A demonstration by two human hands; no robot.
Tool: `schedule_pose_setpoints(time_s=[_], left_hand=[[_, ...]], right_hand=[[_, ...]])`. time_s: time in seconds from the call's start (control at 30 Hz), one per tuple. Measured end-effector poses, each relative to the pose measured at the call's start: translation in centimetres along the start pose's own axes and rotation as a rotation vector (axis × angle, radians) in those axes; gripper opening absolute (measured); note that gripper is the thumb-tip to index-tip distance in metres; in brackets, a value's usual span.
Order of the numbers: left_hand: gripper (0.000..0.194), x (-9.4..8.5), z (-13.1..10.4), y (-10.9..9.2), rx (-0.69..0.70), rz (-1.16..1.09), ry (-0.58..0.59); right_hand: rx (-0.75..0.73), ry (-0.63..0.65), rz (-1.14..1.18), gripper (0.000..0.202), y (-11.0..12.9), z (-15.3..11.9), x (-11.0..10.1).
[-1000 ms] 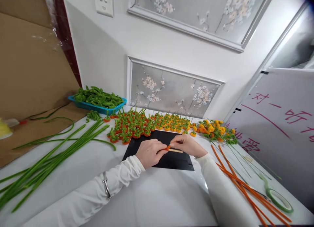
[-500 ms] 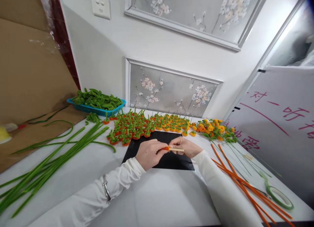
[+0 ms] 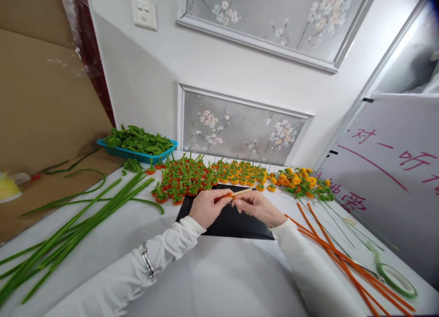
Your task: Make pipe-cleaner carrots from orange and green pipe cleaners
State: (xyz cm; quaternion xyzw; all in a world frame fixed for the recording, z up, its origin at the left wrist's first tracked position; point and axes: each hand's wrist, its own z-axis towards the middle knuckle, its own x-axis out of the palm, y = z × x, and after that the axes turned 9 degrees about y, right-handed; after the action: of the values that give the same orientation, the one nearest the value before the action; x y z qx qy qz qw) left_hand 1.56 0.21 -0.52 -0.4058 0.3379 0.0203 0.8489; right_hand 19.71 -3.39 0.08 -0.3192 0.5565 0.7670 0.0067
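Note:
Over the black mat (image 3: pixel 233 223), my left hand (image 3: pixel 210 207) is closed in a pinch on a pale wooden stick (image 3: pixel 243 192) and the orange pipe cleaner (image 3: pixel 233 197) wound at its end. My right hand (image 3: pixel 257 208) is closed too, its fingertips at the orange pipe cleaner beside the stick. The stick's bare end points right, above my right fingers. How far the winding runs inside my left fingers is hidden. Just behind the hands stand rows of small orange fuzzy persimmons with green tops (image 3: pixel 178 187) and yellow-orange ones (image 3: pixel 240 173).
Long green pipe cleaners (image 3: pixel 78 225) lie at left, a blue basket (image 3: pixel 137 156) of green fuzzy pieces behind them. At right are a yellow-orange bunch on stems (image 3: pixel 302 177), loose orange pipe cleaners (image 3: pixel 339 255) and a green tape roll (image 3: pixel 398 280). A wall stands behind the table.
The stick has tilted, its free end rising and shifting slightly left. My right hand has turned and now sits below the stick instead of behind it.

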Motion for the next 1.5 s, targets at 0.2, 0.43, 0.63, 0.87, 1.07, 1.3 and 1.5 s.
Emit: schedule_pose_setpoints(time_s=[0.2, 0.43, 0.63, 0.87, 1.07, 1.3, 1.5], left_hand=[[0.021, -0.2, 0.6, 0.7, -0.08, -0.232, 0.16], [0.024, -0.6, 0.8, 0.2, -0.183, -0.485, 0.322], [0.027, -0.8, 0.8, 0.0, -0.187, -0.478, 0.428], [0.025, -1.0, 0.6, -0.5, -0.087, -0.233, 0.404], [0.03, -0.7, 0.5, 0.3, -0.034, -0.009, 0.381], [0.021, -0.2, -0.3, -0.2, 0.019, 0.42, 0.27], [0.021, 0.4, -0.6, 0.3, 0.174, 0.642, 0.227]], right_hand=[[-0.131, -0.247, -0.606, 0.021, 0.8, -0.5, 1.3], [-0.2, -0.355, -1.126, 0.026, 0.7, -0.9, 1.4], [-0.306, -0.397, -1.207, 0.025, 0.2, -0.9, 0.7], [-0.34, -0.292, -1.201, 0.022, 0.1, -0.7, 0.6], [-0.185, -0.304, -1.183, 0.022, 0.5, -0.3, 1.2], [0.038, -0.258, -0.813, 0.015, 0.9, -0.2, 1.1], [0.207, -0.2, -0.569, 0.014, 0.6, -0.1, 0.4]])
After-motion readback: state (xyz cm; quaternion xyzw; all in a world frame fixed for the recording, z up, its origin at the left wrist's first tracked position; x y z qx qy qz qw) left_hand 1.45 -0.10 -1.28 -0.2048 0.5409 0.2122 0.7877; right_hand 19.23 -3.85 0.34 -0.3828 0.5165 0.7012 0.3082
